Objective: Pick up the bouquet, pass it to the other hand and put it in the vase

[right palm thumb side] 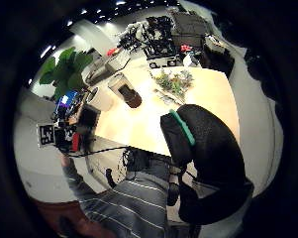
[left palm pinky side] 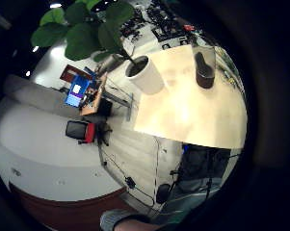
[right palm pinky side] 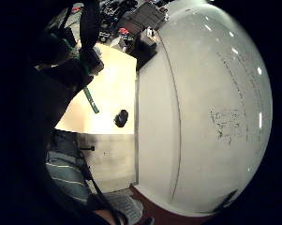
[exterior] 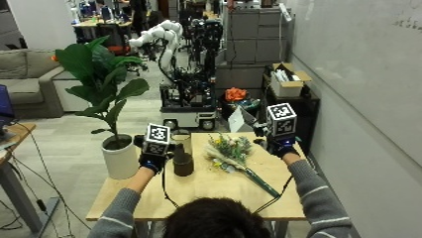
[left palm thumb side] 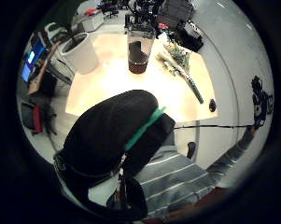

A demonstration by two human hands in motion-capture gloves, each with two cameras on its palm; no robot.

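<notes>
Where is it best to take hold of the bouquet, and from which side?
Probably grip the bouquet at its green wrapped stems, coming from above with the right hand. It lies flat on the table, its stems slim and bare, its flower head toward the vase.

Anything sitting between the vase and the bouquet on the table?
Nothing; in the outside view only bare table separates the vase from the bouquet.

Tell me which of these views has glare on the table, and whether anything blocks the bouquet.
Left little finger view: glare washes out the table near the vase. Left thumb view: bright patch there too, but the bouquet shows whole. Right little finger view: a dark glove hides all but the bouquet's stem end. Outside view: even light, no glare.
</notes>
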